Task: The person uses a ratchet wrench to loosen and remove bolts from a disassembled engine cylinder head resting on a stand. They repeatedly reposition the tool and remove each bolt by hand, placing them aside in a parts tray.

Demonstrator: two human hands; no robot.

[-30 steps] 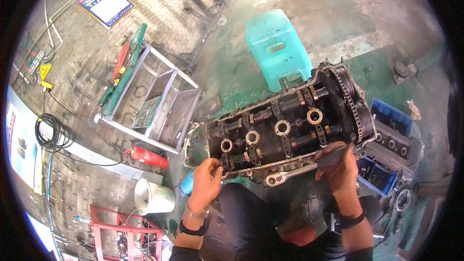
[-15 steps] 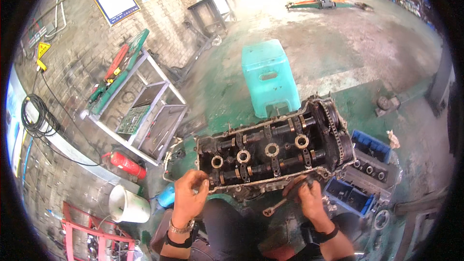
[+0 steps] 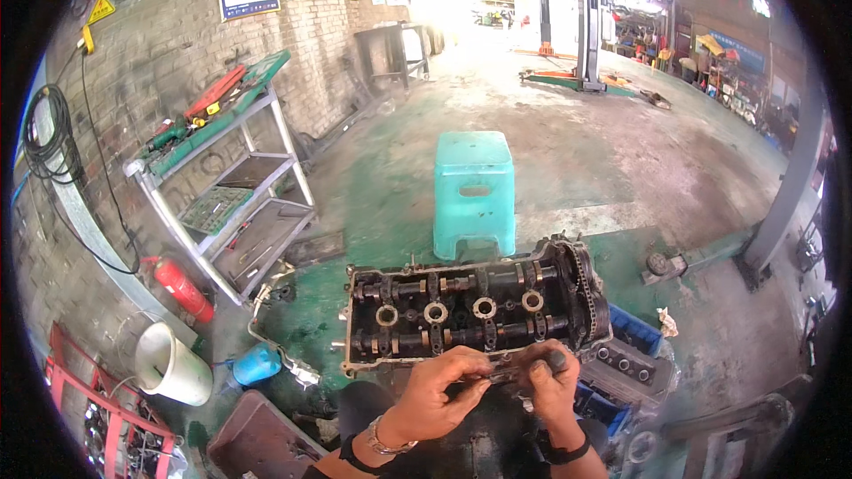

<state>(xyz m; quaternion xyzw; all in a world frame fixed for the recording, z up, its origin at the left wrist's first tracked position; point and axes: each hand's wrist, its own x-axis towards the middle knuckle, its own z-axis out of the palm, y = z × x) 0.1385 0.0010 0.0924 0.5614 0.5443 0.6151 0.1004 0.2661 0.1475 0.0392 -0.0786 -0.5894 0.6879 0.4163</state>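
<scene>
Between both hands (image 3: 497, 386), dark tool (image 3: 508, 374).

We held both hands close together low in front of us, forearms coming up from the lower edge. Our left hand (image 3: 437, 388) was curled, fingers bent toward the right. Our right hand (image 3: 550, 379) was closed, knuckles up, nearly touching the left. A band circled each wrist.
</scene>
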